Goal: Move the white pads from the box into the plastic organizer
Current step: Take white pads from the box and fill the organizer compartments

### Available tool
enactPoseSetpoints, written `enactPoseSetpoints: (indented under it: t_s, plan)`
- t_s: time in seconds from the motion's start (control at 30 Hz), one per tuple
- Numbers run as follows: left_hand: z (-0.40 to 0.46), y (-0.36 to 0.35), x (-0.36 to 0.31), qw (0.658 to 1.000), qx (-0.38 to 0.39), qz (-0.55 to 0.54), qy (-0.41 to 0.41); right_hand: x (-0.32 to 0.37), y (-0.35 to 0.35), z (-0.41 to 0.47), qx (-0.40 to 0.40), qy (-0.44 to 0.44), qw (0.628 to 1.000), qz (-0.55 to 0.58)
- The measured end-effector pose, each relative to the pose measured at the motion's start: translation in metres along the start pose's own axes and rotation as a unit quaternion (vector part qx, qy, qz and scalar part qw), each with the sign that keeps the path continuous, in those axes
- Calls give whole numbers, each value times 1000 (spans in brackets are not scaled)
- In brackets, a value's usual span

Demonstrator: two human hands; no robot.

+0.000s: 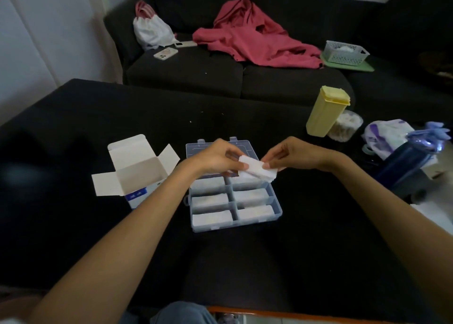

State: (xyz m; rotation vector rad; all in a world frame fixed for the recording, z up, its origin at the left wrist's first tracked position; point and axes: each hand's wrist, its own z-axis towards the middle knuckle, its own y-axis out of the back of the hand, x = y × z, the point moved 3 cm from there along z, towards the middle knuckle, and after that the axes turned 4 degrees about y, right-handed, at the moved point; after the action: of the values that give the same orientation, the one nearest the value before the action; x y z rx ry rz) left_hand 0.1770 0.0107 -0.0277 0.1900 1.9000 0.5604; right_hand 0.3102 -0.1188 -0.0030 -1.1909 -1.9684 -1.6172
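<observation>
Holding one white pad [257, 170] between both hands, just above the far-right compartment of the plastic organizer [235, 201]. Left hand [215, 158] curled around the pad's near-left end, fingertips pinching it; right hand [291, 156] pinching the opposite end from above, thumb and forefinger closed on the edge.

To seat it well: keep the pad flat and stretched lightly between the two pinches, line its long side up with the compartment directly beneath the hands, then lower it straight down. Best to release the right pinch first and press flat with the left fingertips — likely to sit neatly that way rather than buckle against the divider. Worth folding or squaring any loose corner before letting go, since the pad looks soft and slightly crumpled at the right hand's side.

Five compartments nearer than the hands already showing pads. Cardboard box [137, 171] open, well off to the left of the left hand, apparently empty — though its bottom lies in shadow, so hard to be sure.

Hidden or unclear: the compartments under the hands, covered by the pad and fingers; whether one pad or two stacked are held; the organizer lid [193, 149], mostly behind the left hand; the blurred things far beyond the right hand.
</observation>
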Motion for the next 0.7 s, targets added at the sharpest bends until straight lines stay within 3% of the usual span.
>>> enactPoseSetpoints:
  t_s: [0.27, 0.37, 0.47, 0.7]
  plan:
    - [16, 0, 17, 991, -114, -72, -23, -8, -16, 13, -119, 54, 991, 26]
    - [21, -1, 21, 983, -166, 34, -76, -13, -18, 22, -133, 46, 989, 35]
    - [29, -4, 30, 971, -185, 140, -65, -21, -24, 31, -108, 23, 994, 22]
    - [36, -18, 51, 972, -167, 165, -25, -41, -46, 45, -104, 16, 994, -41]
